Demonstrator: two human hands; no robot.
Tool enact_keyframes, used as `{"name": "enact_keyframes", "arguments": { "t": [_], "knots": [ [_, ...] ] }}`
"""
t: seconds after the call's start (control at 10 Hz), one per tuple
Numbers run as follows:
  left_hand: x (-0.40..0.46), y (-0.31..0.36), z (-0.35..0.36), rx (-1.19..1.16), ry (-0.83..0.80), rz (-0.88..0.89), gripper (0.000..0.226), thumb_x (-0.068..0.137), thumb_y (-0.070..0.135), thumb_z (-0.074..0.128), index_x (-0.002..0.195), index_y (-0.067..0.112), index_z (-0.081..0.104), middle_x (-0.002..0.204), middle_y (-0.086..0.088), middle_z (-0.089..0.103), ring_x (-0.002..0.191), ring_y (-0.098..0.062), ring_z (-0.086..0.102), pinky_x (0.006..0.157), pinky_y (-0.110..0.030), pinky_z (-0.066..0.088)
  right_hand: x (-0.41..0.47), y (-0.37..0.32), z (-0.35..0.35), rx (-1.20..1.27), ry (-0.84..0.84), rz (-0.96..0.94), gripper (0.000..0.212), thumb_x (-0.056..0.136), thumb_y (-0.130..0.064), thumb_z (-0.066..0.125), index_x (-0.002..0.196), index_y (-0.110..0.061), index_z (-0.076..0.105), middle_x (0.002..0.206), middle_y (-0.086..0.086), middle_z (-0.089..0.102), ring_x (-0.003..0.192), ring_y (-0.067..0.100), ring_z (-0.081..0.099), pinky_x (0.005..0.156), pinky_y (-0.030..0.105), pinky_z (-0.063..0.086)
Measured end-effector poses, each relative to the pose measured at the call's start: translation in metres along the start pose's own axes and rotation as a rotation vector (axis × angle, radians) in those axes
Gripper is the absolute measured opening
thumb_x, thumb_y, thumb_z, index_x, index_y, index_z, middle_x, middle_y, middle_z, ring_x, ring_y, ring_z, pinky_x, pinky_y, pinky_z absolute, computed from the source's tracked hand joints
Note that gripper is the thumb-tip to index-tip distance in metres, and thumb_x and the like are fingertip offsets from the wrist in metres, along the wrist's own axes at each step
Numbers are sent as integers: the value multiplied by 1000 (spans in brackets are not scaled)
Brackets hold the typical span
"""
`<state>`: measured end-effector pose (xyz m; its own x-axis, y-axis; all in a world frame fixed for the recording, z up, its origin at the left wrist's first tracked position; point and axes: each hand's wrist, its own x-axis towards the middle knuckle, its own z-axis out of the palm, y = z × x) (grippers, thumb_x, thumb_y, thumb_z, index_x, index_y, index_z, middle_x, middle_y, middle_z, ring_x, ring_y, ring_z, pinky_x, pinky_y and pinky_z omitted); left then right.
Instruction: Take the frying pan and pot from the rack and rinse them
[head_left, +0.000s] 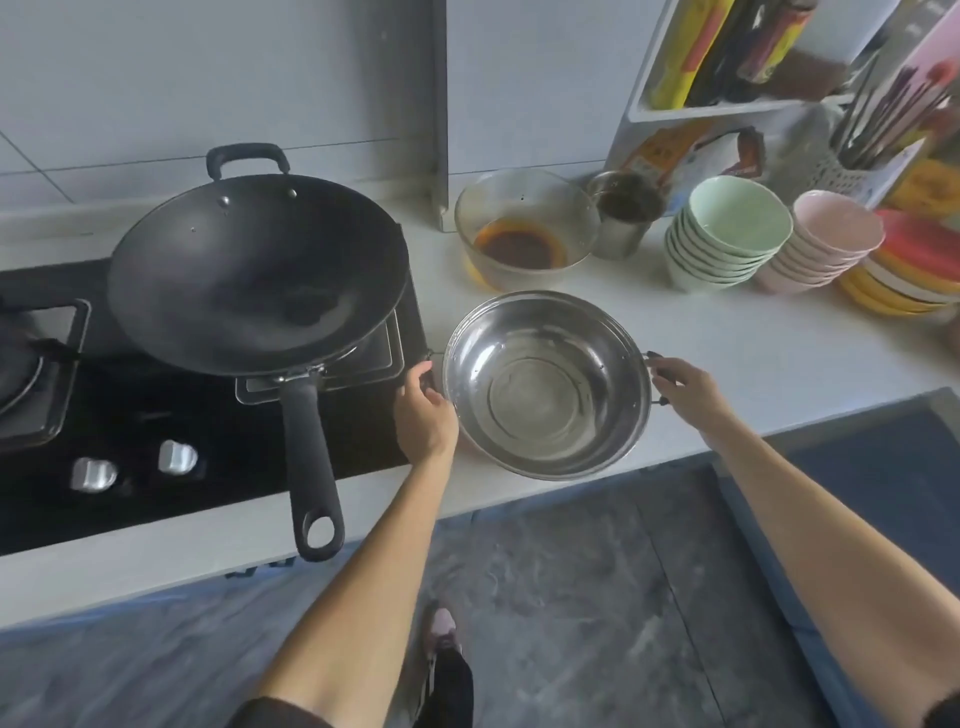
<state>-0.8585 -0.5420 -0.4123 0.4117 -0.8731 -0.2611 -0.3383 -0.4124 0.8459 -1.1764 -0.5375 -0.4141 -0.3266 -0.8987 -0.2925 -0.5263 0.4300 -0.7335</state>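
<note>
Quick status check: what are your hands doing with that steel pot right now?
Left hand and right hand each gripping a side handle of the steel pot. Pot at the counter edge. Black frying pan on the stove, its long handle close to the left hand.

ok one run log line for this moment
left hand: grips pot handle | right hand: grips other handle | frying pan: on stove

Home kitchen: gas hob (47, 364), white counter (753, 358), stacked bowls (727, 234).
</note>
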Motion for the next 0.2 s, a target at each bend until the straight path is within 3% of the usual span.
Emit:
{"name": "enact_keyframes", "arguments": {
  "t": [0.1, 0.2],
  "knots": [
    [-4, 0, -9, 153, -158, -7, 43, 96, 22, 37, 139, 27, 39, 141, -14, 42, 128, -31, 44, 104, -44, 39, -14, -3, -6, 6, -69, 4, 39, 92, -14, 54, 131, -21, 53, 134, 12, 53, 114, 26, 52, 103, 43, 41],
    [-36, 7, -21, 289, -166, 163, 51, 96, 31, 42, 145, 21, 31, 154, -15, 21, 142, -31, 21, 113, -46, 28, -44, -7, -23, -37, -55, -18, 51, 94, -17, 52, 143, -16, 36, 145, 13, 42, 129, 32, 43, 105, 41, 35]
  ]
}}
